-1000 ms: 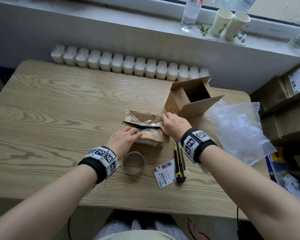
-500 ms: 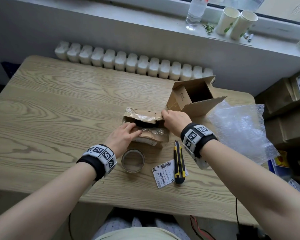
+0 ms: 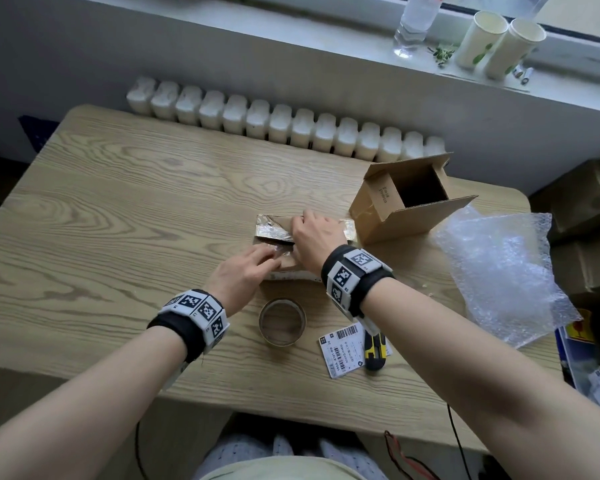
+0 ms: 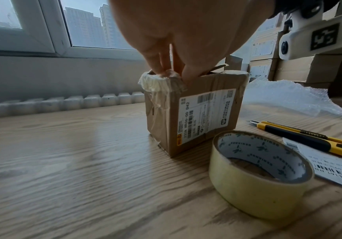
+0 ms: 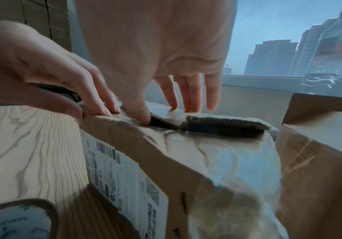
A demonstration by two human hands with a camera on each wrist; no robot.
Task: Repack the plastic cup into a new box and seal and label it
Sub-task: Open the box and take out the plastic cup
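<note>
An old brown box [image 3: 274,226] wrapped in clear tape stands mid-table, with a shipping label on its side [image 4: 204,116]. My left hand [image 3: 248,270] pinches the edge of its near top flap [image 5: 96,113]. My right hand [image 3: 312,237] has its thumb in the dark slit between the flaps [image 5: 145,119], and its fingers lie over the far flap. Whatever is in the box, the cup included, is hidden. A new empty box [image 3: 388,216] stands open just right of it. A tape roll [image 3: 282,322], a loose label [image 3: 340,355] and a yellow-black knife [image 3: 374,351] lie near me.
Crumpled bubble wrap [image 3: 499,271] covers the table's right end. Stacked cartons [image 3: 589,209] stand beside it off the table. A white radiator [image 3: 284,126] runs behind the table. Paper cups [image 3: 499,43] and a water bottle [image 3: 416,22] sit on the sill.
A dark gap has opened between the old box's top flaps. My right hand has slid left along the box top, and my left hand has stayed at the near flap.
</note>
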